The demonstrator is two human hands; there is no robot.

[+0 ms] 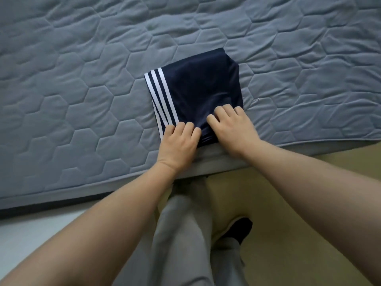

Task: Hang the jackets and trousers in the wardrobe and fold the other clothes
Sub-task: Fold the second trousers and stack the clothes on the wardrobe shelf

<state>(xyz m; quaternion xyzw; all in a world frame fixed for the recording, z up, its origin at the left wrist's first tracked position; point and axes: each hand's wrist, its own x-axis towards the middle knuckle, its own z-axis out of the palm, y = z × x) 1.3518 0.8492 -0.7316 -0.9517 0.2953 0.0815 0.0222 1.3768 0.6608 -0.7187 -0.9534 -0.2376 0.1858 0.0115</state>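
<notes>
A navy garment (195,87) with three white side stripes lies folded into a small rectangle on the grey quilted mattress (82,89), close to its near edge. My left hand (177,145) rests on the garment's near left corner beside the stripes, fingers curled into the fabric. My right hand (233,126) presses on the near right part, fingertips bent onto the cloth. Both hands grip the folded edge nearest me. The fabric under the hands is bunched and partly hidden.
The mattress edge (123,182) runs diagonally across the view. Below it are my grey trouser legs (181,234), a dark slipper (241,228) and a tan floor (299,223). A pale floor strip (31,234) lies at the lower left.
</notes>
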